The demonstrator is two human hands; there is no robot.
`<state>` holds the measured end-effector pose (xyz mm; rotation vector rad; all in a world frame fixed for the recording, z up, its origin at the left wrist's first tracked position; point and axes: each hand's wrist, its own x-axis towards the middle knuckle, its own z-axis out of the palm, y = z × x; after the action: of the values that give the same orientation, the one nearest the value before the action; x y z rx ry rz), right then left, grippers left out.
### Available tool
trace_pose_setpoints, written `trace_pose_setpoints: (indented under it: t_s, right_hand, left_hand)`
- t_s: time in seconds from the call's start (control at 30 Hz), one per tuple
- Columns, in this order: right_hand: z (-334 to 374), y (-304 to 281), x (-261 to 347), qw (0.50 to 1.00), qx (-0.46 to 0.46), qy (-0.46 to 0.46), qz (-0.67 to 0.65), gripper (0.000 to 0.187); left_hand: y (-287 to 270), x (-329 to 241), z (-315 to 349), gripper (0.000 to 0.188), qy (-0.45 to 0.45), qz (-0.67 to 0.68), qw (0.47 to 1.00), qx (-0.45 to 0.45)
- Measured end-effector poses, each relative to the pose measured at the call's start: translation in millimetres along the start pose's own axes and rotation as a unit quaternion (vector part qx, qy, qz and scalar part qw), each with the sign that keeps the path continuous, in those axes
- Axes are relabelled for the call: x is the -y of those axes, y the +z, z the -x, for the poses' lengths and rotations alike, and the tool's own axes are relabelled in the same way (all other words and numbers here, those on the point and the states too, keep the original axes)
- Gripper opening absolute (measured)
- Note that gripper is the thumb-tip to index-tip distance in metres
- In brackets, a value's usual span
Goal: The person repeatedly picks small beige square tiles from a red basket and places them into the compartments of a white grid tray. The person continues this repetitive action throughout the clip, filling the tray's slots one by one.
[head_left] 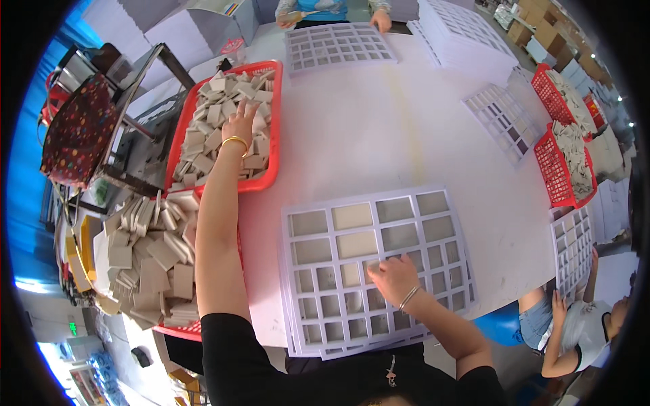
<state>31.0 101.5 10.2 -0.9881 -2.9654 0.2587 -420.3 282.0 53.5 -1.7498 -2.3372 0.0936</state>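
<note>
My left hand reaches into a red plastic basket, its fingers spread over a heap of small beige tiles. No tile is visibly lifted in it. In front of me lies a white divided tray with larger compartments at the far side and smaller ones nearer me. Beige tiles fill several of its compartments, such as a larger tile; many others show a grey bottom. My right hand is over the tray's middle, fingertips pinched at a small compartment on what looks like a small beige tile.
A second basket heaped with larger beige tiles stands near left. Across the white table, another person's hand is beside a divided tray. Stacked trays and red baskets are at right, where another person sits.
</note>
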Motion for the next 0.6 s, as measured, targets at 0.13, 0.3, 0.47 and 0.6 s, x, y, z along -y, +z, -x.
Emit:
trace_pose_setpoints:
  t_s: [0.13,0.3,0.47,0.6]
  right_hand:
    - [1,-9,1,1.000,0.007,0.004,-0.023,0.019]
    - [1,-8,-2,0.999,-0.015,-0.004,-0.028,0.019]
    - [-2,-6,-1,0.999,0.010,-0.001,-0.034,0.015]
    - [-5,-9,-9,0.997,-0.010,-0.011,-0.077,0.008]
  left_hand:
    - [33,-2,-25,0.051,0.045,0.010,0.999,0.005]
    - [36,6,-18,0.023,0.028,0.088,0.995,-0.038]
    - [10,32,5,0.036,-0.117,0.293,0.945,-0.085]
    - [-38,20,49,0.035,-0.151,0.662,0.733,0.050]
